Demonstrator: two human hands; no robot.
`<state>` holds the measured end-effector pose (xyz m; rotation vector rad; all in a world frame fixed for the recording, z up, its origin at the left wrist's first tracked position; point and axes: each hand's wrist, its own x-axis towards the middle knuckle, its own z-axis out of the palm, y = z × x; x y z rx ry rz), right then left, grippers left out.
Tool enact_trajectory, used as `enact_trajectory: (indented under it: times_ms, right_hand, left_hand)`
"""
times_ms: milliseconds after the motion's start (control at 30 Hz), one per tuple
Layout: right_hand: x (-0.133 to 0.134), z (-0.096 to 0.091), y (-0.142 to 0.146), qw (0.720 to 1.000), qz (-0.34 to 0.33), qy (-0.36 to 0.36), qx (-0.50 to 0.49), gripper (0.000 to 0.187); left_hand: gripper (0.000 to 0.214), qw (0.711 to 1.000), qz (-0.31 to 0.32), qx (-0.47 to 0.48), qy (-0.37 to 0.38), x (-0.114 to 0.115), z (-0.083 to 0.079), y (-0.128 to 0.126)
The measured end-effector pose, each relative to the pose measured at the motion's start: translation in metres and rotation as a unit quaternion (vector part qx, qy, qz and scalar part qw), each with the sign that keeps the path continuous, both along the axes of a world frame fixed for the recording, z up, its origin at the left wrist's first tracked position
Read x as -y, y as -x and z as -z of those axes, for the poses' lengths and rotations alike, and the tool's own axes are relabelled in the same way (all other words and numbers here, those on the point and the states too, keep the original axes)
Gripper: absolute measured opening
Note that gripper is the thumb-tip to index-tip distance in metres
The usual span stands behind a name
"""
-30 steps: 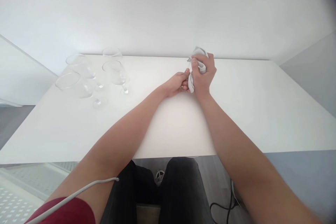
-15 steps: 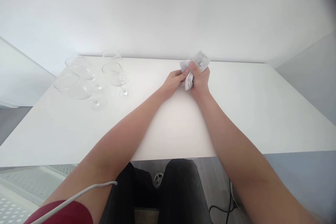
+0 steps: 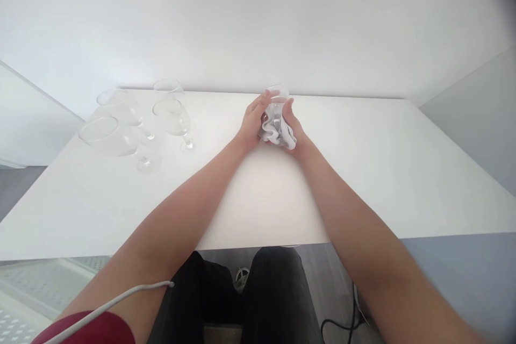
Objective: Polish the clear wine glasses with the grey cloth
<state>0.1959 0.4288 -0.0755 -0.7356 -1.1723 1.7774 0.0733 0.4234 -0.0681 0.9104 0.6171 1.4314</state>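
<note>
Near the back edge of the table, my two hands are together around a small clear glass and a crumpled white cloth. My left hand wraps the glass from the left, its fingers reaching across the bowl near the rim. On the other side my right hand grips the cloth against the glass, thumb pointing up. Cloth bunches around the lower part and hides the base of the glass. Several clear stemmed glasses stand at the left, among them a front one and one nearest my left hand.
The white table meets a white wall at the back. A pale cable runs over my left arm. Below the front edge are my legs and a black cable on the floor.
Both hands have moved a little left with the glass and cloth. The glass bowl now shows upright between the hands, the cloth lower around it. Left fingers have moved up over the bowl.
</note>
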Motion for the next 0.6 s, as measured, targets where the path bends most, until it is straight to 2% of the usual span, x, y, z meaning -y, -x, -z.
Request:
enact_trajectory:
  times_ms: [100, 167, 333, 467, 600]
  right_hand:
    - [-0.001, -0.004, -0.005, 0.997, -0.022, 0.032, -0.063, 0.054]
    - [-0.004, -0.003, -0.009, 0.995, -0.012, 0.046, -0.085, 0.046]
    - [-0.007, 0.003, -0.014, 0.997, 0.022, 0.008, -0.069, 0.029]
    - [-0.003, 0.001, -0.011, 1.0, -0.004, -0.023, 0.0, 0.035]
    - [0.0, -0.002, -0.004, 0.999, -0.009, -0.045, 0.006, 0.042]
  left_hand:
    - [0.046, 0.999, -0.017, 0.043, 0.027, -0.009, 0.004, 0.001]
    - [0.045, 0.997, -0.03, 0.065, 0.041, -0.014, 0.006, 0.003]
    - [0.041, 0.998, -0.049, 0.043, 0.023, -0.013, 0.005, 0.006]
    - [0.043, 0.999, -0.052, 0.008, 0.012, -0.009, 0.003, 0.006]
    - [0.044, 0.999, -0.051, 0.013, -0.014, -0.014, 0.009, 0.005]
